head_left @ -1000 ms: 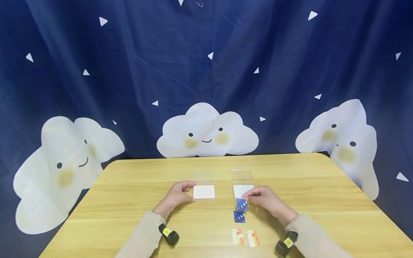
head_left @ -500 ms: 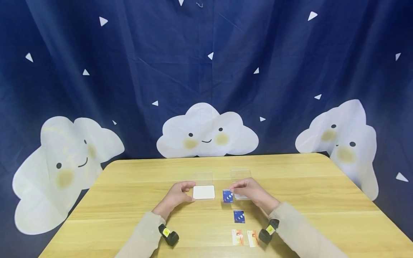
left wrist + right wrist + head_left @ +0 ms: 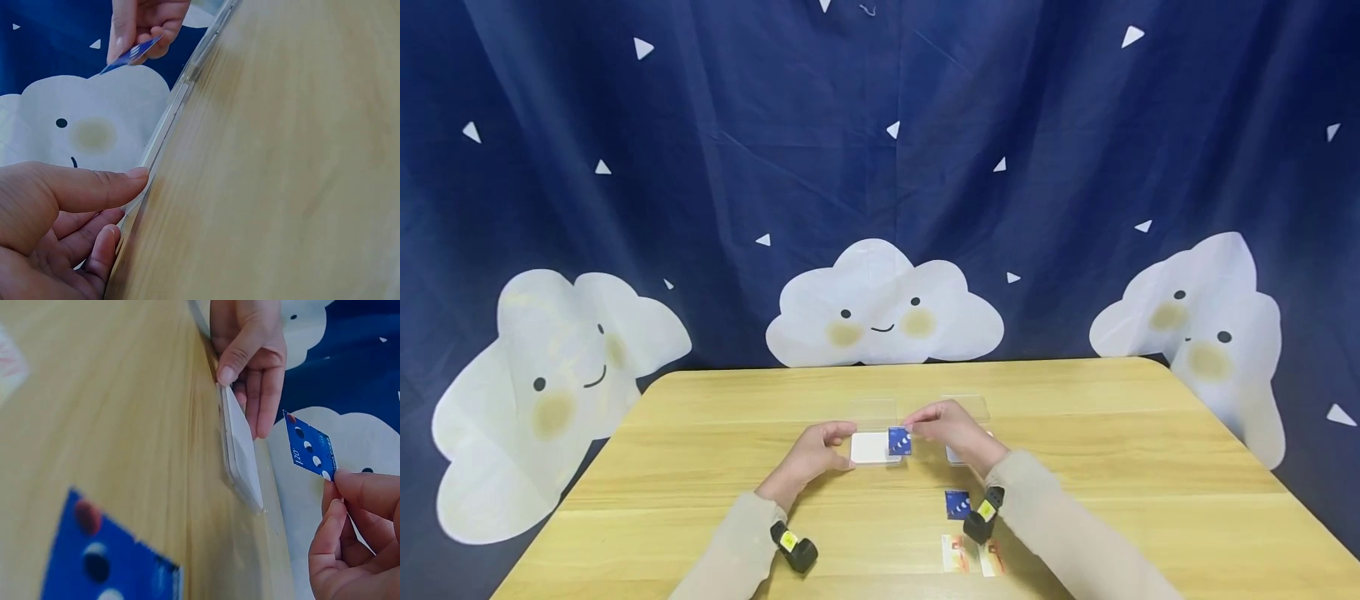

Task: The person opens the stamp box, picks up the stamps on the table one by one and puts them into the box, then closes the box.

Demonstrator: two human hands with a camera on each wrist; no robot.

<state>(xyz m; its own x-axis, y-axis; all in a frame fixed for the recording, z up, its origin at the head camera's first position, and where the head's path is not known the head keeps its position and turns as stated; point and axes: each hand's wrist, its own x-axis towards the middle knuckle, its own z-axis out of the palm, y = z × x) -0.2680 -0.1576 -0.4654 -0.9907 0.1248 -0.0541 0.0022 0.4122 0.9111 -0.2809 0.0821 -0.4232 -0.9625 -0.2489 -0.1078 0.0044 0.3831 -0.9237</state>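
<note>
My right hand (image 3: 946, 427) pinches a small blue card (image 3: 899, 441) with white dots by its corner and holds it above the right end of a white tray (image 3: 871, 448). The blue card (image 3: 309, 447) hangs clear of the tray (image 3: 240, 453) in the right wrist view. My left hand (image 3: 815, 451) grips the tray's left end between thumb (image 3: 94, 186) and fingers. The clear tray edge (image 3: 169, 122) runs past that thumb. A second blue card (image 3: 957, 504) lies flat on the table nearer me.
A second white tray (image 3: 958, 454) sits behind my right wrist, with clear lids (image 3: 874, 409) lying behind both trays. Orange-and-white cards (image 3: 953, 553) lie near the table's front edge. The wooden table (image 3: 1150, 467) backs onto a dark blue cloud curtain (image 3: 880, 167).
My right hand carried the blue card leftward, from beside the right tray to over the left tray's right end. The left hand stayed on the tray.
</note>
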